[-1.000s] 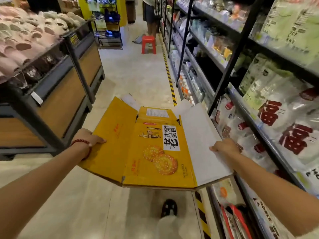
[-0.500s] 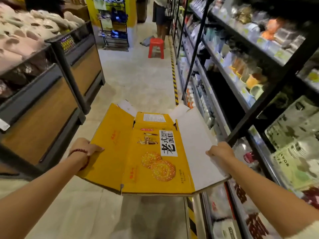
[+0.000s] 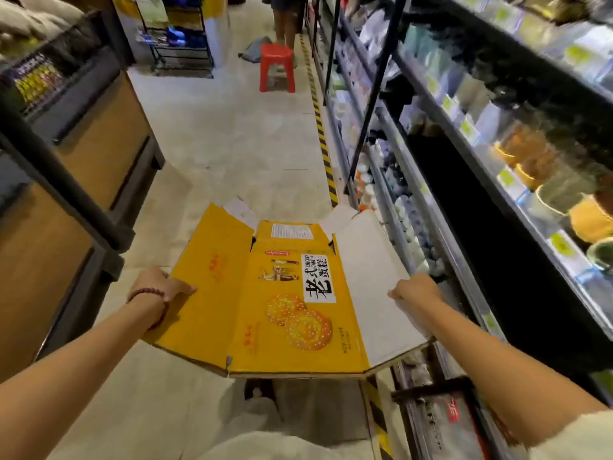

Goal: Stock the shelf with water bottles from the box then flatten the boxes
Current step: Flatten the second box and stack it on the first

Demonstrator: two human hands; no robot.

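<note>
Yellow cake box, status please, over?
Left hand and right hand grip opposite edges. Yellow cake box flattened, held level. Red stool stands ahead in the aisle.

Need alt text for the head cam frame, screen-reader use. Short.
A person's left hand and right hand hold a flattened yellow cardboard box printed with round cakes by its side edges, level above a pale shop-aisle floor. Black stocked shelves line the right; a red plastic stool stands further down the aisle.
</note>
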